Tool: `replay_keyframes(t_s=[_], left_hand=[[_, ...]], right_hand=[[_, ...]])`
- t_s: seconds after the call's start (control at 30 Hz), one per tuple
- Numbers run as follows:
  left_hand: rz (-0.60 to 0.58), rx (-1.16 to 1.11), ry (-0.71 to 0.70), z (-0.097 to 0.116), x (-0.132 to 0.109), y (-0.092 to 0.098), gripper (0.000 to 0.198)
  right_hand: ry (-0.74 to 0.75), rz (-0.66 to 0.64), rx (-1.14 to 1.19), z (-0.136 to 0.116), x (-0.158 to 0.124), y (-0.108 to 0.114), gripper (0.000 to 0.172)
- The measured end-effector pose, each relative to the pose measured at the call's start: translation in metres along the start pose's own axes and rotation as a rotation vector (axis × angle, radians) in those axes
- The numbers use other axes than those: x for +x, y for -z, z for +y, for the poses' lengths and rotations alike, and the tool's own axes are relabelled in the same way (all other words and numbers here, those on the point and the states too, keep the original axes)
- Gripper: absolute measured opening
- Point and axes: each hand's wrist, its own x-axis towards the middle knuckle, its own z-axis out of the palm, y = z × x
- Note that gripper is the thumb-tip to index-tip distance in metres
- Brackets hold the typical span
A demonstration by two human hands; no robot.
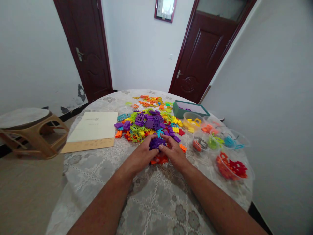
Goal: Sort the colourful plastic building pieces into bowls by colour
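A heap of coloured plastic building pieces (149,125) lies in the middle of a round table covered by a pale lace cloth (146,202). My left hand (140,156) and my right hand (174,151) meet at the near edge of the heap. Both sets of fingers are closed on a cluster of purple pieces (156,143) held between them. Orange pieces (160,159) lie on the cloth just under my hands.
Clear bowls hold sorted pieces at the right: yellow (193,121), green (211,142), blue (230,141), red (232,167). A green box (189,108) sits behind them. Cream papers (94,129) lie at the left. A brown stool (29,129) stands off the table. Two dark doors are behind.
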Motion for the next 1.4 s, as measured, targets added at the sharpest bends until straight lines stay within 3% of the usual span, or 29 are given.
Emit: replay_keyframes(t_s=[0.1, 0.17, 0.27, 0.4, 0.5, 0.6, 0.7, 0.83, 0.93, 1.07, 1.17, 1.3, 1.4], left_hand=[[0.02, 0.176, -0.063, 0.003, -0.001, -0.001, 0.057], [0.05, 0.287, -0.125, 0.002, -0.002, -0.002, 0.062], [-0.019, 0.344, -0.182, -0.001, -0.003, -0.003, 0.07], [-0.12, 0.303, -0.231, -0.004, -0.006, 0.0, 0.074], [-0.122, 0.182, -0.224, -0.005, -0.007, 0.0, 0.08], [-0.074, 0.007, -0.14, -0.003, -0.004, 0.0, 0.081], [0.055, -0.076, -0.089, -0.003, 0.001, 0.004, 0.071], [0.219, 0.047, -0.053, -0.009, 0.007, 0.011, 0.05], [0.247, 0.145, -0.066, -0.012, 0.008, 0.013, 0.042], [0.25, 0.24, -0.094, -0.01, 0.007, 0.015, 0.036], [0.269, 0.332, -0.1, -0.008, 0.006, 0.017, 0.034], [0.287, 0.421, -0.096, -0.006, 0.006, 0.018, 0.033], [0.261, 0.448, -0.106, -0.007, 0.006, 0.017, 0.032]], right_hand=[[-0.055, -0.103, 0.077, 0.002, 0.001, 0.001, 0.047], [-0.064, -0.103, 0.079, 0.002, 0.002, 0.003, 0.042], [-0.083, -0.105, 0.054, -0.002, 0.003, 0.006, 0.041], [-0.251, -0.218, 0.111, -0.018, 0.0, 0.009, 0.051], [-0.358, -0.268, 0.12, -0.035, 0.0, 0.015, 0.049], [-0.353, -0.24, 0.078, -0.053, 0.01, 0.032, 0.044], [-0.262, -0.101, -0.009, -0.071, 0.044, 0.067, 0.034], [-0.272, 0.257, -0.074, -0.085, 0.119, 0.125, 0.021], [-0.278, 0.413, -0.079, -0.086, 0.173, 0.16, 0.016], [-0.285, 0.553, -0.065, -0.079, 0.22, 0.186, 0.012], [-0.287, 0.612, -0.068, -0.073, 0.237, 0.197, 0.029], [-0.264, 0.671, -0.1, -0.067, 0.247, 0.206, 0.067], [-0.253, 0.671, -0.119, -0.066, 0.247, 0.21, 0.082]])
